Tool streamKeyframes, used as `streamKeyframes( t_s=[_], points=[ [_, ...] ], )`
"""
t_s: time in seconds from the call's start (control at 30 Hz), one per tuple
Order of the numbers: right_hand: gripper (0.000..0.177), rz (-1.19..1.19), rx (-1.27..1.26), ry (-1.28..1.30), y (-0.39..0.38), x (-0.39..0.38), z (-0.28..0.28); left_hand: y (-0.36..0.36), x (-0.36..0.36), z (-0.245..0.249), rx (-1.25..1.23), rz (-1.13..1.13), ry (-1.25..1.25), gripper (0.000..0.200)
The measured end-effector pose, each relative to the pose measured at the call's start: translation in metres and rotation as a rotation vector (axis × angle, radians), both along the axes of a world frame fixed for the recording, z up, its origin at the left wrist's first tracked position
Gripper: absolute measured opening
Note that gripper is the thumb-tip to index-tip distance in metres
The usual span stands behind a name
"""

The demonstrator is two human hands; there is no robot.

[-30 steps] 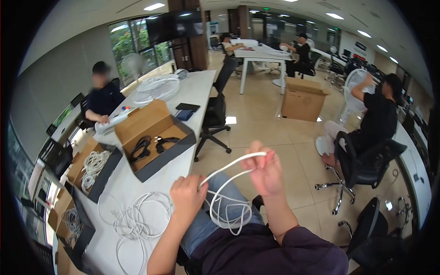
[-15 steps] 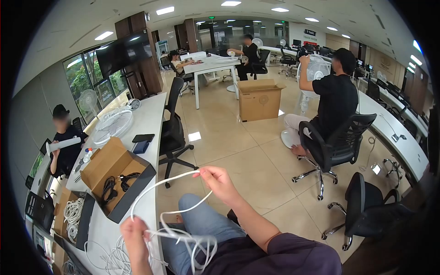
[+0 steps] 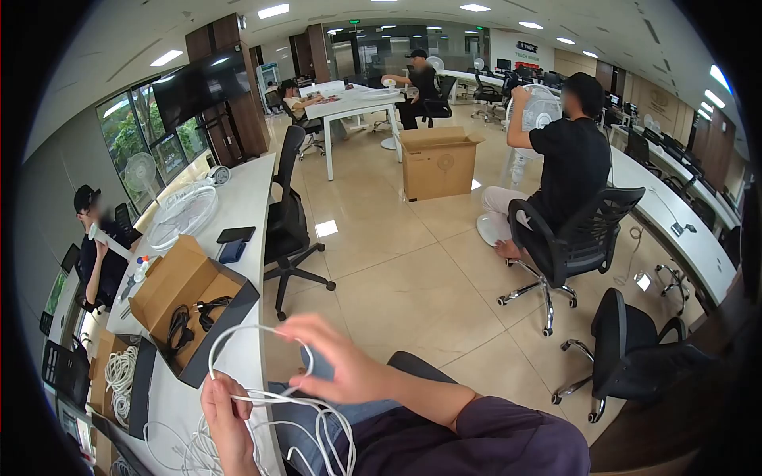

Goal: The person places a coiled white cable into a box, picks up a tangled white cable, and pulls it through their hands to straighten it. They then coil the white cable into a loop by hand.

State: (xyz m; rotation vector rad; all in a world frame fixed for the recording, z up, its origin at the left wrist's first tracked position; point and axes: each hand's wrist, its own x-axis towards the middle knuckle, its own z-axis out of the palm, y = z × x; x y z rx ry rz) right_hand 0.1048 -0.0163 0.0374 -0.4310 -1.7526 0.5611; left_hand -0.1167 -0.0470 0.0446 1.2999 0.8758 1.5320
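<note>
A white cable (image 3: 213, 354) is gathered in my left hand (image 3: 227, 412), whose fingers are closed around several strands. From this grip one loop rises over the table edge, and other strands hang over my lap. My right hand (image 3: 345, 361) is at the right side of the loop, thumb and fingers apart and slightly blurred. The cable runs close by its fingertips; whether it touches them is hard to see. More loose white cable (image 3: 190, 452) lies on the white table (image 3: 248, 198) beneath my left hand.
An open cardboard box (image 3: 171, 278) with black cables (image 3: 181, 327) stands on the table, beside a box of coiled white cable (image 3: 121, 377). Fan parts (image 3: 184, 218) lie farther back. Office chairs (image 3: 290, 230), a large carton (image 3: 440, 166) and co-workers are around.
My right hand has moved down and left towards my left hand, and its pinch on the cable has opened. The loop is now smaller. The view has shifted slightly.
</note>
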Motion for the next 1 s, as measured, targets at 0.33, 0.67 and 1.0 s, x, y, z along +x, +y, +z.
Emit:
streamKeyframes(
  t_s=[0.33,0.67,1.0],
  points=[
    [0.027,0.542,-0.387,-0.454,0.001,-0.032,-0.032,-0.019,0.004,0.013,0.109,0.003,0.144,0.039],
    [0.042,0.365,-0.59,0.141,0.013,-0.022,-0.04,-0.007,0.031,-0.016,0.072,-0.134,0.587,0.071],
    [0.044,0.36,-0.625,0.5,0.034,-0.003,-0.032,0.002,0.029,-0.017,-0.032,-0.332,0.91,0.015]
  ],
)
